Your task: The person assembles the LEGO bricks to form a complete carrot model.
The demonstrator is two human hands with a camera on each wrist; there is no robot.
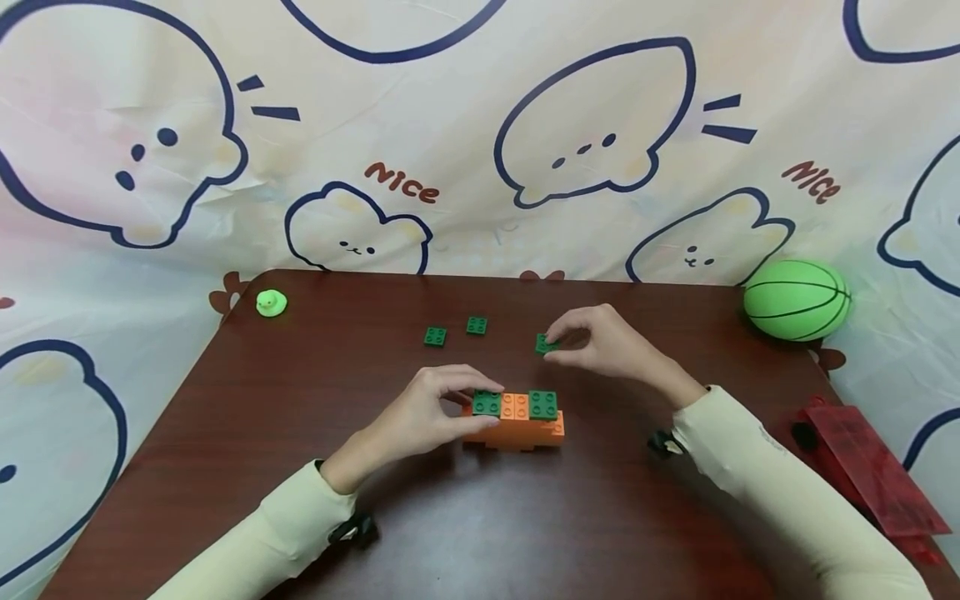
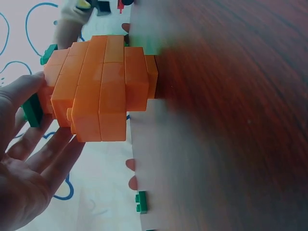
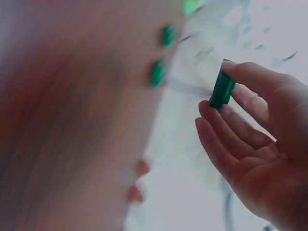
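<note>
A stepped stack of orange toy building bricks (image 1: 517, 431) stands near the middle of the table, with one green brick (image 1: 543, 405) on top at its right and another green brick (image 2: 32, 110) at its left. My left hand (image 1: 431, 410) grips the stack's left end, thumb on the near side and fingers behind. The left wrist view shows the orange layers (image 2: 91, 91) from the side. Further back and to the right, my right hand (image 1: 606, 343) pinches a loose green brick (image 3: 221, 89) between thumb and fingertips, its studs turned toward the palm in the right wrist view.
Two more green bricks (image 1: 435, 337) lie behind the stack. A small green toy duck (image 1: 271, 303) sits at the far left corner. At the right edge are a green ball (image 1: 797, 300) and a red translucent object (image 1: 873, 467). A patterned cloth (image 1: 465, 108) hangs behind the table (image 1: 247, 433).
</note>
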